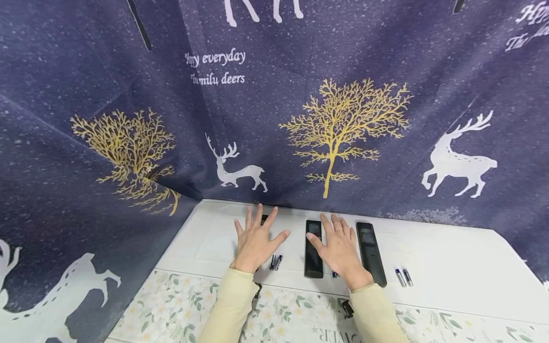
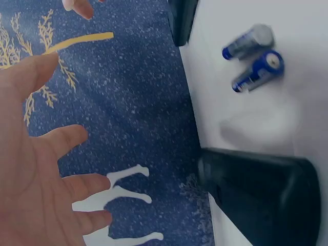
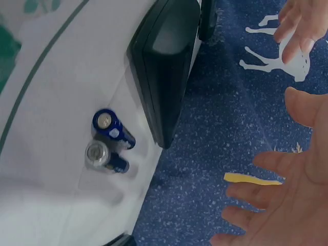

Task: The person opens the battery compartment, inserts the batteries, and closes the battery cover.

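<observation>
Spreading both hands above a row of black remotes and paired batteries

I hold my left hand (image 1: 254, 243) and my right hand (image 1: 340, 250) over a white table (image 1: 454, 267), fingers fanned apart on each, thumbs pointing inward toward one another. Neither hand grips anything; the wrist views show both raised clear of the tabletop.

Three black remotes lie in a row across the table. From the head view, my left hand covers most of the left remote (image 2: 261, 197), leaving a dark bit visible between my fingers. The middle remote (image 1: 314, 257) lies between my hands, and my right thumb overlaps it from this angle. The right remote (image 1: 371, 255) lies just beyond my right hand, slightly slanted.

Near each remote is a pair of small blue-and-silver batteries. The left pair (image 1: 272, 262) sits between the left and middle remotes; the middle pair (image 3: 115, 128), partly hidden by my right hand from above, lies between the middle and right ones; the right pair (image 1: 401, 277) rests to the right of the right remote.

Pale yellow sleeves (image 1: 229, 305) cover my forearms, which cross a floral strip (image 1: 171, 305) along the near side. Behind hangs a dark blue cloth (image 1: 268, 114) printed with white deer and gold trees.
</observation>
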### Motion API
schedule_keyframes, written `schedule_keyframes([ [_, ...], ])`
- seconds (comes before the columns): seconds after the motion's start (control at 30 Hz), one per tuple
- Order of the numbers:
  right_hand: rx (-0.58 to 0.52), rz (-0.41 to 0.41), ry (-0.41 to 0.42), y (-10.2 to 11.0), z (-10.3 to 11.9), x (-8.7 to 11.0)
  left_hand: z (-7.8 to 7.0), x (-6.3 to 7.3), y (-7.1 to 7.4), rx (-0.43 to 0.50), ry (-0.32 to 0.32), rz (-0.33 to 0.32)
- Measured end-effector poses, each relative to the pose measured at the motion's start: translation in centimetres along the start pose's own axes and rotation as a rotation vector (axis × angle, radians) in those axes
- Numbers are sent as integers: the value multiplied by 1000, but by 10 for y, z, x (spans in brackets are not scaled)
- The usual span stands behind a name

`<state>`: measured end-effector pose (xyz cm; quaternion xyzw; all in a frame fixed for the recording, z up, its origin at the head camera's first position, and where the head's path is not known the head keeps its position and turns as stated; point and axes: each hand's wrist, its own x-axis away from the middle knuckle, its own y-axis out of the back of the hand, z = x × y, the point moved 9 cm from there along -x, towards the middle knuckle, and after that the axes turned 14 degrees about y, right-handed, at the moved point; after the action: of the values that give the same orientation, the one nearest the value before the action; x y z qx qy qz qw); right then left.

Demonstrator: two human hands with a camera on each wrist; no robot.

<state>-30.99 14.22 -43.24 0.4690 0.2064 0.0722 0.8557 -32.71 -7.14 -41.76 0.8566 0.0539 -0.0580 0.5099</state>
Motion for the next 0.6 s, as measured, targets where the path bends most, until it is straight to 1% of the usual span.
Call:
schedule_keyframes([
  [0.2,-21,21,6,-7,5,-1,9,0,2,0,14,4],
  [0.3,-27,17,13,-9,7,-2,13,-1,1,1,24,7],
  [0.6,-87,5,66,-14,18,-1,25,-3,0,0,58,20],
])
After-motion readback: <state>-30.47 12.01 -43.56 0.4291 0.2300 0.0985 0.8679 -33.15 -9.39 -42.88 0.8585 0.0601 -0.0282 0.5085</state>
